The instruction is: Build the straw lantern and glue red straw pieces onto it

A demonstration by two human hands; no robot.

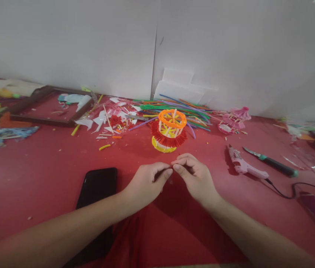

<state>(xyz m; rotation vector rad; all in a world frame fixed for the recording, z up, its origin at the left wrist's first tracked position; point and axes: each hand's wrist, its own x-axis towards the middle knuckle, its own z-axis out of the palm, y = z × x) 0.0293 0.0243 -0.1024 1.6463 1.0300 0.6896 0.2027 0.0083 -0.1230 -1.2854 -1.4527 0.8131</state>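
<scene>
My left hand [150,182] and my right hand [195,176] meet above the red table, fingertips pinched close together. Whatever they hold is too small to make out; a hint of red shows between the fingers. Just beyond them stands a small round craft model [171,130], with an orange ring on top, pale stick posts, a red fringed band and a yellow base. Beneath my left forearm lies a black phone [98,186].
To the right lie a pink glue gun [243,163] with a black cord and a dark-handled knife [277,165]. A pink model [234,121] stands behind them. Coloured pipe cleaners [171,109], paper scraps [100,121] and a brown frame [42,121] line the back.
</scene>
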